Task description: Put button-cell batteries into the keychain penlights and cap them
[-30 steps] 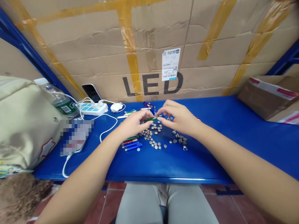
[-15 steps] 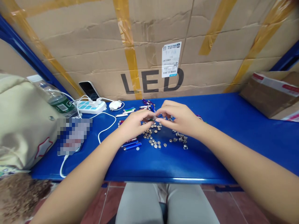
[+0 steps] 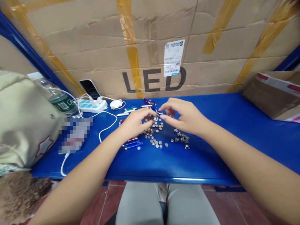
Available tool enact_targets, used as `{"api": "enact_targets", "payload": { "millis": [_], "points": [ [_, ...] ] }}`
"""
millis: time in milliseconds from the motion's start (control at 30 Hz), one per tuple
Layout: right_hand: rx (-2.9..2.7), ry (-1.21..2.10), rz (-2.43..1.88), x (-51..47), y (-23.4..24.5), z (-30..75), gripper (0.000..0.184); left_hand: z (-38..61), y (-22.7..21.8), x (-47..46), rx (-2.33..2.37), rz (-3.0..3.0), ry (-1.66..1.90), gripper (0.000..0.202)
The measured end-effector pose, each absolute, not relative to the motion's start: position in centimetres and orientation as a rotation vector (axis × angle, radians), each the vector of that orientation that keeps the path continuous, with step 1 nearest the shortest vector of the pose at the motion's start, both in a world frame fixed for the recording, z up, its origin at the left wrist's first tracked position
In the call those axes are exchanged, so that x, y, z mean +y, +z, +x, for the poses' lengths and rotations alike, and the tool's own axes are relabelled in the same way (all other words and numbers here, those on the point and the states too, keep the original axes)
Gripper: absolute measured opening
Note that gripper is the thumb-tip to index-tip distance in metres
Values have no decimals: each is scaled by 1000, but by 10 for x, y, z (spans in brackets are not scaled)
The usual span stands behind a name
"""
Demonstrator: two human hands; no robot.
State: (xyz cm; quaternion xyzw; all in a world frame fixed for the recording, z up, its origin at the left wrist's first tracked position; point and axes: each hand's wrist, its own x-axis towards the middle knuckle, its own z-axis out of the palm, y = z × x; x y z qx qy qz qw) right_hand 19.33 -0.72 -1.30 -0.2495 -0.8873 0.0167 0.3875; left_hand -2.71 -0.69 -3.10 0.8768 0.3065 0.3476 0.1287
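My left hand (image 3: 138, 122) pinches a small metal tube (image 3: 155, 118), probably a mini flashlight body, whose round open end faces right. Most of the tube is hidden behind my fingers. Close by on the right, my right hand (image 3: 180, 113) has its thumb and forefinger apart, and I see nothing held between them. Below the hands lie several button cells (image 3: 157, 146) on the blue table. Small silver end caps (image 3: 182, 137) are heaped under my right hand. Blue mini flashlights (image 3: 133, 146) lie below my left wrist, with purple ones (image 3: 147, 101) behind the hands.
A blue table (image 3: 164, 165) backs onto a large cardboard box (image 3: 93, 47) marked LED. On the left are a power strip (image 3: 91, 105), white cables, a phone (image 3: 89, 89), a plastic bottle (image 3: 62, 101) and a beige bag (image 3: 25, 118). An open carton (image 3: 269, 97) stands at right.
My right fingers have come away from the tube in my left hand and spread apart. The tube's open end now shows. The view has shifted slightly.
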Motion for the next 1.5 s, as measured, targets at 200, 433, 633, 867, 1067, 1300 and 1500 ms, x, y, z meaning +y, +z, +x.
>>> {"api": "enact_targets", "payload": {
  "millis": [200, 433, 633, 867, 1067, 1300, 1500],
  "points": [
    [-2335, -49, -624, -9, -14, 194, 11, -27, -31, -6, 922, 2528, 1019, 17],
    [-2333, -7, -864, -8, -17, 193, 20, -39, -25, 0, 1074, 2880, 871, 23],
    [-2560, 158, -1112, 7, -29, 198, 16, -45, -29, 3, 1316, 3116, 451, 24],
    [-2710, 267, -1057, 4, -31, 192, 13, -34, -25, -8, 1427, 3213, 172, 25],
    [-2724, 250, -1030, 0, -28, 188, 14, -29, -23, -14, 1409, 3299, 178, 28],
    [-2692, 242, -1025, 1, -30, 189, 16, -32, -28, -11, 1406, 3168, 389, 36],
    [-2760, 252, -1020, 3, -34, 190, 12, -34, -29, -6, 1467, 2886, 545, 33]
  ]
}}
